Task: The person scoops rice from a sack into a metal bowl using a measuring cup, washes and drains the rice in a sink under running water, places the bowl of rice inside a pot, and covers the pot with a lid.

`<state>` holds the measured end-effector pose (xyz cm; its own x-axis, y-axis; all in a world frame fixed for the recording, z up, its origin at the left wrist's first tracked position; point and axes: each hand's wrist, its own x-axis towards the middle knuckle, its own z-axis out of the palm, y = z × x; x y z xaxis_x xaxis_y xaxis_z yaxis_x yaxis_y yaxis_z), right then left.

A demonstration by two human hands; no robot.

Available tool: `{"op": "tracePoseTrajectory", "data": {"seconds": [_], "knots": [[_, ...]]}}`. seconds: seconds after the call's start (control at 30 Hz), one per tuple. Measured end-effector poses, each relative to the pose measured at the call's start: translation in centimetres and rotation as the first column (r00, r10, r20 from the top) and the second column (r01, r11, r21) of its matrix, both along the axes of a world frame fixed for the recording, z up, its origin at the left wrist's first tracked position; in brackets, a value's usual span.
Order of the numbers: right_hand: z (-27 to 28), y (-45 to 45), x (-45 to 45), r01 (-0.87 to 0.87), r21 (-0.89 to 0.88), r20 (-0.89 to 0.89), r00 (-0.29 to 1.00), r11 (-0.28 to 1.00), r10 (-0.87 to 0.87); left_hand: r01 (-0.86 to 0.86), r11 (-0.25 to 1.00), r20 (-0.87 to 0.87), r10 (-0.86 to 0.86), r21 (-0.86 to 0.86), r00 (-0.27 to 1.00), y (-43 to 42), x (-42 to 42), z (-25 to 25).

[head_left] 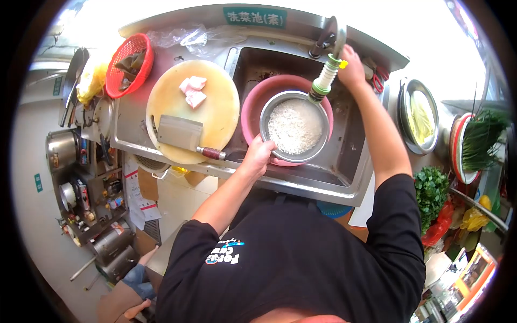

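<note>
My left hand (pixel 259 155) grips the left rim of a metal bowl (pixel 265 132). White rice (pixel 293 126) sits in the bowl, with cloudy liquid at its right side. The bowl is over a pink basin (pixel 253 105) in the metal sink (pixel 344 151). Above the bowl's upper right rim hangs the faucet's white and green nozzle (pixel 325 78). My right hand (pixel 351 67) is raised beside the faucet's curved pipe (pixel 340 37), its fingers partly hidden, so I cannot tell whether it holds anything.
Left of the sink, a round cutting board (pixel 215 81) bears white pieces (pixel 194 91) and a cleaver (pixel 180 132). A red basket (pixel 145 63) stands beyond it. Bowls of greens (pixel 421 116) are at right. Another person's bare leg and hand (pixel 137 308) show at lower left.
</note>
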<state>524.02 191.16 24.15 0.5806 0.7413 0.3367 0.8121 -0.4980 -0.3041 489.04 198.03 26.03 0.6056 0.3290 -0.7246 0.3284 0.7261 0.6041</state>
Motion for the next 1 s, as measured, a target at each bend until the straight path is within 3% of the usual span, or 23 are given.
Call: {"op": "tracePoseTrajectory", "data": {"seconds": [0.07, 0.13, 0.2, 0.27, 0.37, 0.4, 0.47, 0.53, 0.6, 0.67, 0.73, 0.83, 1.0], "knots": [[0.4, 2.6, 3.2, -0.087, -0.156, 0.014, 0.996, 0.984, 0.090, -0.022, 1.000, 0.007, 0.022, -0.003, 1.000, 0.5, 0.0, -0.9], [-3.2, 3.3, 6.9, -0.128, -0.274, 0.080, 0.985, 0.953, 0.156, -0.062, 0.998, -0.010, 0.062, 0.017, 0.998, 1.1, 0.3, -0.8], [1.4, 3.8, 3.8, 0.064, -0.480, 0.029, 0.998, 0.875, -0.057, -0.079, 0.997, -0.003, 0.079, 0.013, 0.997, 1.7, 0.0, -1.0], [1.3, 2.2, 2.6, 0.069, -0.566, 0.060, 0.997, 0.821, -0.043, -0.062, 0.997, 0.003, 0.062, 0.041, 0.998, 2.1, -0.4, -1.6], [0.1, 0.7, 2.0, 0.068, -0.349, 0.054, 0.997, 0.935, -0.052, -0.061, 0.997, -0.016, 0.061, 0.038, 0.998, 2.9, -0.4, -1.4], [-0.2, 1.1, 2.3, 0.056, -0.350, 0.051, 0.998, 0.935, -0.041, -0.063, 0.997, -0.044, 0.065, 0.043, 0.997, 2.8, -0.6, -1.4], [-1.3, 1.9, 4.1, -0.245, -0.029, 0.151, 0.957, 0.969, 0.246, -0.067, 0.996, -0.042, 0.069, 0.056, 0.997, 2.9, -0.5, -1.3], [-2.0, 2.4, 5.0, -0.227, -0.104, 0.199, 0.949, 0.968, 0.244, -0.051, 0.996, -0.044, 0.054, 0.068, 0.998, 2.8, -0.5, -1.3], [1.4, 3.4, 3.6, -0.031, -0.413, 0.090, 0.993, 0.910, 0.074, -0.052, 0.998, -0.039, 0.054, 0.038, 0.998, 2.8, -0.5, -1.7], [0.7, 4.0, 4.3, -0.004, -0.442, 0.150, 0.986, 0.897, 0.078, -0.046, 0.998, -0.056, 0.049, 0.040, 0.997, 2.8, -0.5, -1.5], [-1.0, 5.0, 5.4, 0.164, -0.483, 0.134, 0.985, 0.860, -0.112, -0.050, 0.998, -0.060, 0.052, 0.039, 0.997, 2.8, -0.4, -1.3], [-4.0, 5.0, 7.7, 0.177, -0.450, 0.121, 0.983, 0.875, -0.137, -0.057, 0.997, -0.045, 0.060, 0.053, 0.997, 2.9, -0.5, -1.3], [-2.1, 3.6, 5.0, 0.165, -0.533, 0.090, 0.986, 0.830, -0.138, -0.089, 0.995, 0.003, 0.089, 0.047, 0.996, 2.8, -0.9, -1.8]]}}
